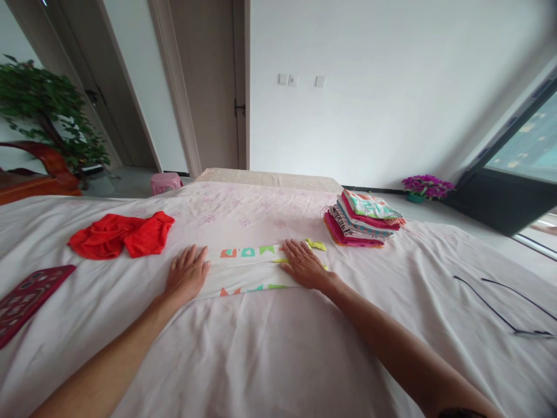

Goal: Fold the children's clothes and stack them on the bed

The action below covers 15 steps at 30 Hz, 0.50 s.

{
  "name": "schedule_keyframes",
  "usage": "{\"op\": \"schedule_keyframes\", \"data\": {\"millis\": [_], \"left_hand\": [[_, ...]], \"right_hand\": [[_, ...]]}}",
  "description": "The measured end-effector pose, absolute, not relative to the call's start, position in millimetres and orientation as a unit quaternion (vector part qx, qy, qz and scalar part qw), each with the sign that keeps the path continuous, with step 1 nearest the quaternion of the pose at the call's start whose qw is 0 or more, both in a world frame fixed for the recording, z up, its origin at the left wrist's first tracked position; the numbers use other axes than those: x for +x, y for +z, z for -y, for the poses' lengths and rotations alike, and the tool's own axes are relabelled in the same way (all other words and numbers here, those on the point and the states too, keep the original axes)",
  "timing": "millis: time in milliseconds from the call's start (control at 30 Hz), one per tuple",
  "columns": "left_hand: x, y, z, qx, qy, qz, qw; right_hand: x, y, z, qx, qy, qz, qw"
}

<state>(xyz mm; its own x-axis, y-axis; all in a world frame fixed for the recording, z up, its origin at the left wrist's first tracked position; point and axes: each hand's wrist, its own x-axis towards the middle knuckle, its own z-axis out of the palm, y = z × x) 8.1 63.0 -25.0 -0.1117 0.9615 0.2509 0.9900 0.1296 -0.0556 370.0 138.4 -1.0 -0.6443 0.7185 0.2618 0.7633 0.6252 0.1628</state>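
A white garment (246, 271) with orange, teal and green printed shapes lies folded into a flat strip on the pale sheet. My left hand (188, 271) rests flat on its left end, fingers stretched out. Over its right end my right hand (304, 262) lies flat, palm down, partly covering yellow trim (317, 245) that sticks out there. To the left of my left hand sits a crumpled red cloth item (124, 234). A stack of folded clothes (363, 219) stands beyond my right hand, topped by a white piece with a coloured print.
The pale sheet (270, 354) is wrinkled. A dark red patterned flat object (32, 299) lies at the left, glasses (509, 316) at the right. Beyond are a pink stool (166, 182), a leafy plant (47, 110), a wooden chair arm (47, 162) and purple flowers (429, 186).
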Motion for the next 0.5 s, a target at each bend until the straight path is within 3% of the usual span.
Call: {"op": "schedule_keyframes", "data": {"millis": [200, 500], "left_hand": [[3.8, -12.7, -55.7, -0.614, -0.058, 0.78, 0.109], [2.6, 31.9, -56.0, -0.53, -0.039, 0.846, -0.051]], "right_hand": [[376.8, 11.7, -136.5, -0.437, -0.109, 0.891, 0.051], [342.1, 13.9, -114.8, -0.362, -0.064, 0.925, 0.097]]}}
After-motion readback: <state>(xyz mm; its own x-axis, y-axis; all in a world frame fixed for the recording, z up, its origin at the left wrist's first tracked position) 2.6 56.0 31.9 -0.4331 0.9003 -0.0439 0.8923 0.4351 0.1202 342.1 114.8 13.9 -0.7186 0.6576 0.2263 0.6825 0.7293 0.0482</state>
